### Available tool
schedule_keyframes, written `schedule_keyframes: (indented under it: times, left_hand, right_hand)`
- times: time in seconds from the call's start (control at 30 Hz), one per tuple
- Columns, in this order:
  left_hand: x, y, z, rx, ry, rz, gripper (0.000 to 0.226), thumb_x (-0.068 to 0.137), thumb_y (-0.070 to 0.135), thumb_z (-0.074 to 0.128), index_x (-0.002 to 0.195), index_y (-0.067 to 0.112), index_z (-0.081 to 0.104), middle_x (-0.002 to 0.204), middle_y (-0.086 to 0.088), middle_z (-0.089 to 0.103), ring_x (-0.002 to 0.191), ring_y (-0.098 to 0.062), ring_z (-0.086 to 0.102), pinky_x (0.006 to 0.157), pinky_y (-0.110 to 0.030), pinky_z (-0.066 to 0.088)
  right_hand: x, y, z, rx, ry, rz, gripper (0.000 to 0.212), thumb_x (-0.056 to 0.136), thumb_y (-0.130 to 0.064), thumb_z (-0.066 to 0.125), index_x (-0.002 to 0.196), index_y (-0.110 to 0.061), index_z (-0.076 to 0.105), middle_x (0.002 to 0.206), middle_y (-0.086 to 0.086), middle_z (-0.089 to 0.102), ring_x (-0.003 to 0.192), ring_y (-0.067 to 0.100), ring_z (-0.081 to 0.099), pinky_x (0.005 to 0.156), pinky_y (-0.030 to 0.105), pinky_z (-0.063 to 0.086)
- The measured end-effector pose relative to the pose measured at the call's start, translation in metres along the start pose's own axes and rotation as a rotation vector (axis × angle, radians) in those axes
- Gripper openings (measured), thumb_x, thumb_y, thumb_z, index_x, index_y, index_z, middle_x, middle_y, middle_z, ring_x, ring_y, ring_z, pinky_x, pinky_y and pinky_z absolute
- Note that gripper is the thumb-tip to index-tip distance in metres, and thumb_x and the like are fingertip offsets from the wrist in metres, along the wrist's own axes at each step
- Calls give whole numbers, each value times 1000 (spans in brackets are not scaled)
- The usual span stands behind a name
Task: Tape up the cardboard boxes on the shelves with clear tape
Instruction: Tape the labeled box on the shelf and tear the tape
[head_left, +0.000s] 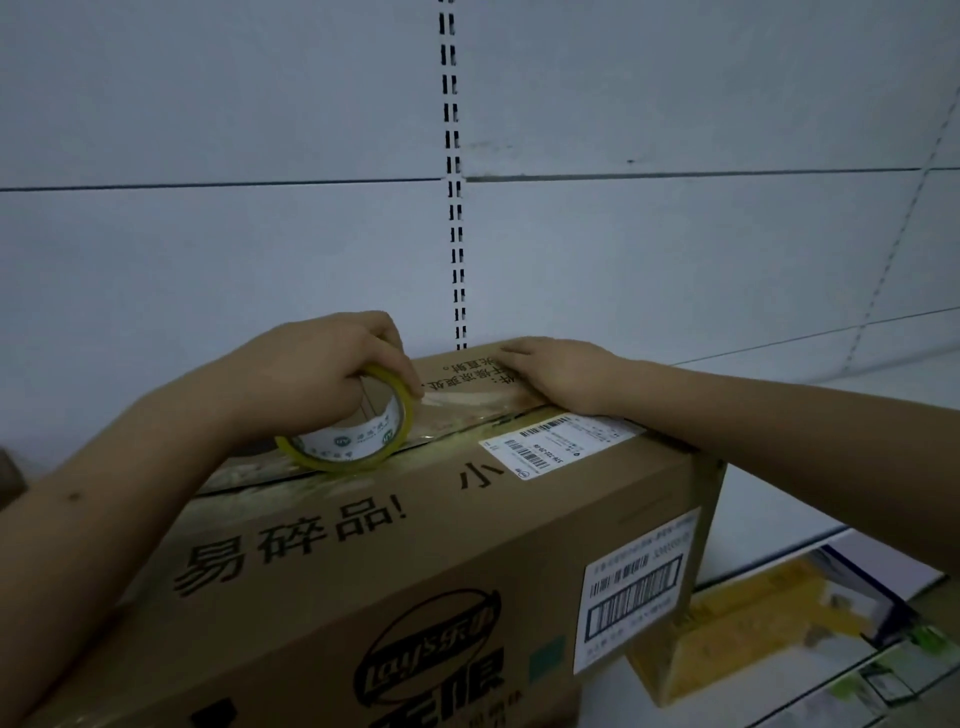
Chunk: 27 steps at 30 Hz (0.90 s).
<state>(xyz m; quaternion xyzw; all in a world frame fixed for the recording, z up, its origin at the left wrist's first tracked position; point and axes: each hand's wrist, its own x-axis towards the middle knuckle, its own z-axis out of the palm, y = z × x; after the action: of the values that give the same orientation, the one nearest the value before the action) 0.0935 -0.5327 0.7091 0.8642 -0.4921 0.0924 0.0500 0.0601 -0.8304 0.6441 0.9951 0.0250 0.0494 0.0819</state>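
Your left hand (306, 364) and right hand (561, 371) are bare: no gloves, rings or watch visible. Both forearms are uncovered up to the frame edge, with no sleeve in view. One small dark mark shows on your left forearm (72, 496). Fingernails cannot be made out.

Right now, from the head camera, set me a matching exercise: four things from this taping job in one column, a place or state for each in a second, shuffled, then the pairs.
Things
1. tape roll
2. right hand
3. shipping label
4. barcode sticker

Places or states
A. stuck on the side face of the cardboard box, near its right corner
B. lying flat on the far right of the box top
C. gripped by the left hand, standing on the centre seam
D. stuck on the box top beside the seam

Pairs: 1-C, 2-B, 3-D, 4-A
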Motion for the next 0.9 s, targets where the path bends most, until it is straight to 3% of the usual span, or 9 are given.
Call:
schedule_keyframes:
  times: [0.1, 0.23, 0.37, 0.57, 0.67, 0.8, 0.83, 0.9]
  left_hand:
    - [0, -4, 4, -40, 52, 38, 69, 79, -5, 39, 104, 57, 58, 118, 24, 54, 95, 2, 51, 67, -22, 38]
    - [-2, -14, 5, -168, 120, 24, 60, 80, -5, 43, 113, 42, 61, 109, 23, 57, 95, 3, 53, 72, -16, 36]
    - [-2, -18, 4, -224, 151, 70, 51, 85, 0, 50, 112, 39, 69, 113, 18, 52, 97, 9, 49, 71, -10, 35]
    - [-11, -21, 11, -337, 196, -36, 59, 93, 8, 58, 138, 45, 49, 114, 24, 53, 95, 14, 50, 73, -10, 37]
    - [-15, -24, 19, -400, 172, -199, 60, 94, 18, 63, 143, 39, 37, 109, 6, 63, 89, -3, 60, 74, -22, 49]
    - [-36, -22, 34, -576, 160, -335, 46, 91, 4, 59, 127, 30, 47, 110, 1, 64, 105, -17, 62, 87, -37, 52]
    - [-41, -21, 32, -538, 175, -310, 45, 91, 2, 56, 124, 30, 47, 107, 2, 63, 105, -17, 62, 86, -35, 51]
    - [-51, -24, 17, -375, 209, -234, 55, 92, -2, 51, 129, 38, 42, 96, 10, 58, 92, 0, 62, 73, -18, 45]
  right_hand:
    - [1, -6, -5, 99, -59, 22, 50, 106, -24, 31, 156, -20, 26, 160, 5, 26, 140, 27, 37, 115, 39, 33]
    - [5, -17, -8, 225, -72, 90, 42, 108, -26, 31, 142, -4, 44, 143, 16, 47, 128, 31, 46, 109, 40, 34]
    - [9, -50, -8, 260, -123, 54, 55, 109, -36, 26, 155, -5, 23, 162, 11, 23, 147, 25, 25, 118, 31, 17]
    - [17, -77, -1, 227, -145, 71, 66, 105, -51, 12, 159, -14, -1, 166, 4, -7, 153, 17, -7, 123, 44, -3]
    - [15, -77, 3, 209, -119, 47, 65, 106, -50, 11, 158, -13, -3, 166, 6, -8, 153, 18, -7, 123, 46, -2]
    - [19, -75, 7, 193, -119, 40, 67, 105, -52, 9, 158, -15, -6, 166, 5, -11, 152, 17, -9, 123, 45, -3]
    - [20, -74, 8, 191, -123, 37, 66, 105, -51, 9, 158, -15, -7, 166, 4, -11, 152, 17, -10, 123, 44, -4]
    - [21, -72, 9, 191, -133, 30, 65, 105, -50, 8, 157, -16, -9, 166, 3, -13, 152, 16, -11, 122, 43, -4]
